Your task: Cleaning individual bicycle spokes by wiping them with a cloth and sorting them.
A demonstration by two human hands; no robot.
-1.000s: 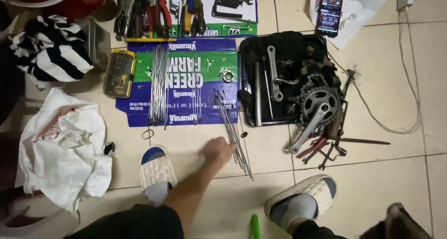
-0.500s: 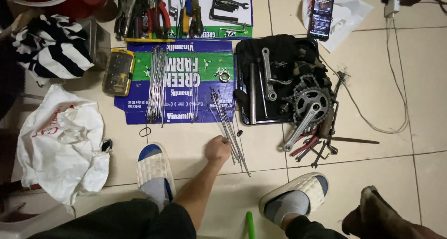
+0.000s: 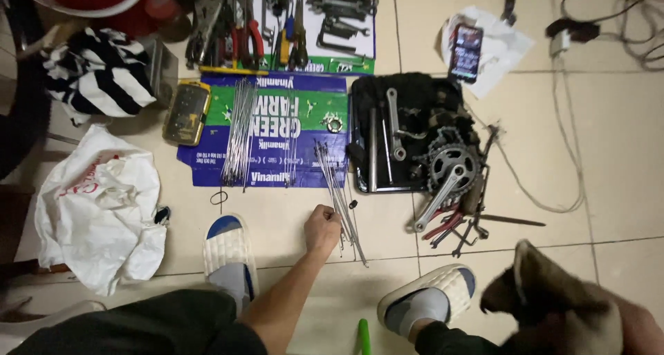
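Left hand: the left hand [image 3: 322, 228] reaches down to the tiled floor [image 3: 609, 154], its fingers curled together and apparently pinching the near ends of a loose bundle of thin metal spokes [image 3: 339, 196].
Right hand: the right hand [image 3: 553, 306] is at the lower right, covered by a worn brown glove; whether its fingers are spread or closed cannot be told.
Spokes: they lie slanted on the floor, far ends resting on the flattened blue and green carton [image 3: 277, 120], near ends at the left hand, between two slippered feet.
Doing it well: I judge that gathering the rods close to one end, all aligned, keeps them from fanning out or bending.
Black tray [image 3: 363, 168]: just right of the spokes, holding a chainring with crank [image 3: 449, 168], long wrenches and dark cloth.
Carton: also carries a second spoke bundle [image 3: 238, 133] and small fittings.
White plastic bag [image 3: 97, 203]: crumpled at the left, contents hidden.
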